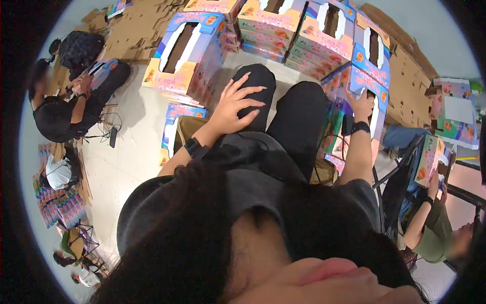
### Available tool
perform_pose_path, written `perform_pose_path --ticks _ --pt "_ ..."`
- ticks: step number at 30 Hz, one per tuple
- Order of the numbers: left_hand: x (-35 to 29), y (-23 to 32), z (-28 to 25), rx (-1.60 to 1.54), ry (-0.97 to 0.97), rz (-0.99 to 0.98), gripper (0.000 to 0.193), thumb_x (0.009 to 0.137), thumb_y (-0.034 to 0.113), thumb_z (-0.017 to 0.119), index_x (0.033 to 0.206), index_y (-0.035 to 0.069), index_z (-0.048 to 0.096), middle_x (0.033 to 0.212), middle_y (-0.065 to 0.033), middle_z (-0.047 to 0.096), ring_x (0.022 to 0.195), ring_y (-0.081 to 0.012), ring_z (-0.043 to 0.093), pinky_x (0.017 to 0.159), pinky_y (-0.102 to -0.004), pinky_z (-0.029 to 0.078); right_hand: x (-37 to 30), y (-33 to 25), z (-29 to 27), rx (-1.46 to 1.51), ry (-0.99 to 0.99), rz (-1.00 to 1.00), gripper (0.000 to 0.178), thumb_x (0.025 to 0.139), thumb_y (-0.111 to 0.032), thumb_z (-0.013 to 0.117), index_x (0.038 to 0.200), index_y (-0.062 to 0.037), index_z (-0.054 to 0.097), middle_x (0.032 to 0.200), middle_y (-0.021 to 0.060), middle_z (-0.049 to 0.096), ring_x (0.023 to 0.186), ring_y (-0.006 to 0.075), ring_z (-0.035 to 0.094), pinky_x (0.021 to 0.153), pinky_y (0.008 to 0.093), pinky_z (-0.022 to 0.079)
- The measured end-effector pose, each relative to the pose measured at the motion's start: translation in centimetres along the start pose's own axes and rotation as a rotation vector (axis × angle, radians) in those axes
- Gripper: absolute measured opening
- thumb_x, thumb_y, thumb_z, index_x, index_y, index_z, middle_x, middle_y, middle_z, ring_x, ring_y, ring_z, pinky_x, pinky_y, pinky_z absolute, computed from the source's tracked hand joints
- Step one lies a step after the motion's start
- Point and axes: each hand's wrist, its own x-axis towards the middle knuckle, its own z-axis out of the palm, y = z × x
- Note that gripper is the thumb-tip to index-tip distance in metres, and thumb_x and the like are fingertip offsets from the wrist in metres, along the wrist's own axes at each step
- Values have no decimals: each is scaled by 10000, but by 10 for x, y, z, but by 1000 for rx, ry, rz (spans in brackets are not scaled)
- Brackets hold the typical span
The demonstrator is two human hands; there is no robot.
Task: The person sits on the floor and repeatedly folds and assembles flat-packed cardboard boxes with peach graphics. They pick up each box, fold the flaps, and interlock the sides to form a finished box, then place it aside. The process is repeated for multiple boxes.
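From the lap, with twelve straight ahead, a hand could pass over the knees (301, 96) and the pale floor (283, 75) at twelve, until a box stack (268, 28) blocks it. A taller-looking stack (207, 61) bars ten to eleven, ahead of the left hand (238, 104). Boxes (364, 76) crowd the right hand (361, 104) at two. More floor spreads at nine, beyond a low box (185, 110).

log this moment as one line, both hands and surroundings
left hand: open on left leg | right hand: on printed carton | ahead: stacked cartons
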Motion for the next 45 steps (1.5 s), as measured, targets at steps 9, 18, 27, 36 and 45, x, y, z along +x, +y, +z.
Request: perform_pose_path --ticks 9,18,27,36,45 --pt "-9 -7 0 -100 41 38 184 829 206 668 1005 187 716 1372 -17 549 1446 -341 261 1131 -625 150 -39 -67 -72 329 157 -561 888 733 -502 753 1440 -85 416 1399 350 368 1309 490 369 1072 533 331" --pt "-22 -12 -8 -101 53 32 304 831 204 660 1130 149 673 1420 -39 511 1441 -347 266 1128 -618 196 -144 -180 -110 216 119 -1084 668 751 -415 747 1293 -71 561 1331 297 470 1253 473 427 1062 516 355" --pt "-55 -61 -63 -174 64 -174 602 868 275 646 1392 43 461 1382 -180 519 1284 -340 482 1092 -418 357 -189 -214 -108 112 -336 -1005 638 775 -418 715 1297 -86 559 1371 254 457 1286 431 420 1050 533 374" --pt "-108 -168 -98 460 -440 -951 1023 723 624 663 1504 77 292 1529 -320 208 1428 -474 190 1148 -484 259 -184 -186 -105 183 -58 -1029 521 773 -350 714 1235 -132 613 1420 179 436 1351 370 370 1099 531 315" --pt "-69 -238 -88 280 -238 -894 1171 705 669 669 1554 136 65 1556 -333 36 1443 -507 5 1129 -638 134 -189 -175 -89 142 239 -867 354 750 -281 702 1040 -79 682 1246 144 578 1242 322 486 1109 518 288"
